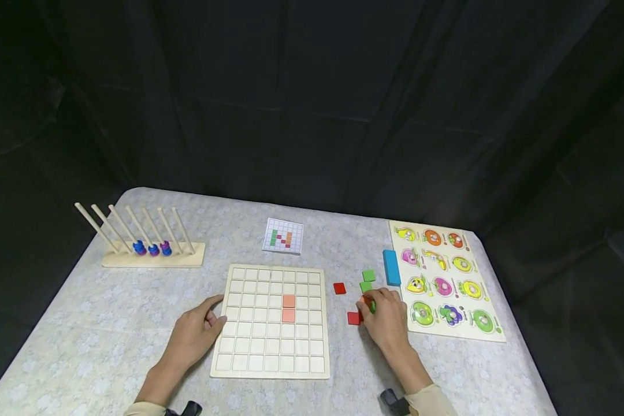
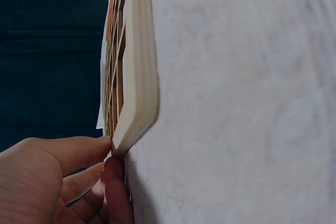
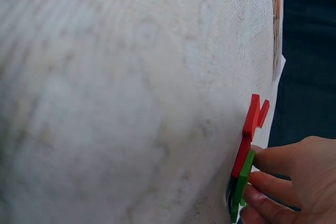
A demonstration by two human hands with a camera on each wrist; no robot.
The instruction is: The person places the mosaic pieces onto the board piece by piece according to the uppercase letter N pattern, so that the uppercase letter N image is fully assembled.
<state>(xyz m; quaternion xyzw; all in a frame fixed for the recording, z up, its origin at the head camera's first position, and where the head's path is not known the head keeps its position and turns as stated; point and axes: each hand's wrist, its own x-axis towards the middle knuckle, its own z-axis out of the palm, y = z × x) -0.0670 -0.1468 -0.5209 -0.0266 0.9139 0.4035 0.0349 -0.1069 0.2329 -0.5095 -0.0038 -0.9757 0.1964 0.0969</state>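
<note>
A wooden grid board (image 1: pixel 270 322) lies flat in the middle, with two orange tiles (image 1: pixel 288 315) in neighbouring cells of one column. At its left edge my left hand (image 1: pixel 195 330) rests with bent fingers; thumb and fingertips (image 2: pixel 107 144) touch the rim. My right hand (image 1: pixel 387 318) is over a small cluster of tiles, thumb and fingers bent around an orange tile (image 1: pixel 363 300). A green tile (image 3: pixel 243 177) and red tiles (image 3: pixel 252 116) lie against those fingertips. The fingers partly hide the cluster. Another red tile (image 1: pixel 340 288) and green tiles (image 1: pixel 368 275) lie around it.
A pattern card (image 1: pixel 283 236) with green, red and orange squares lies behind the board. At the left stands a wooden peg rack (image 1: pixel 153 257) with blue and purple beads. A blue block (image 1: pixel 392 267) sits beside a fruit knob puzzle (image 1: pixel 449 280) on the right.
</note>
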